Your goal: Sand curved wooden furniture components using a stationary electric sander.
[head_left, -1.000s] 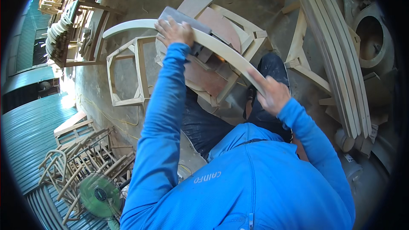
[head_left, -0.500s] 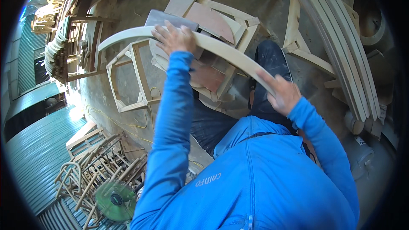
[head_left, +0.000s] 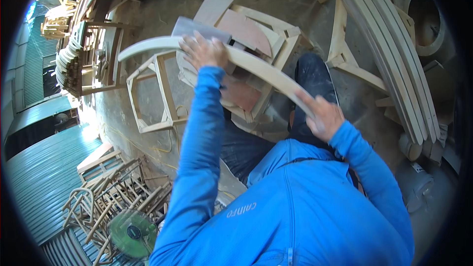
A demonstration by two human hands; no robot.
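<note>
Nearest is the bright blue long-sleeved jacket [head_left: 276, 207] of the person, and just beyond it the dark, dusty trouser leg [head_left: 313, 81].

Beside this leg, the right hand [head_left: 322, 117] is closed around the near end of the long, pale, curved wooden strip [head_left: 261, 71]; its index finger lies extended along the wood, probably to guide the angle. The strip goes from this hand up and to the left, in an arch, and its far end is free in the air.

The left hand [head_left: 203, 53] lies over the strip, with fingers spread and almost straight, not wrapped around it; I cannot tell where the thumb is. It seems to press the wood toward the grey, smooth, flat block [head_left: 199, 27] just behind, perhaps to keep it steady there. Whether strip and block touch, the hand hides.

Under and behind the block is the pale wooden frame stand [head_left: 281, 59] with the reddish flat board [head_left: 246, 32], apparently serving as support.

To the right, similar long, curved, pale wooden pieces [head_left: 389, 59] lie side by side, maybe for easy reach. Farther left are the green round fan [head_left: 132, 233] and the heap of wooden chair frames [head_left: 98, 207].
</note>
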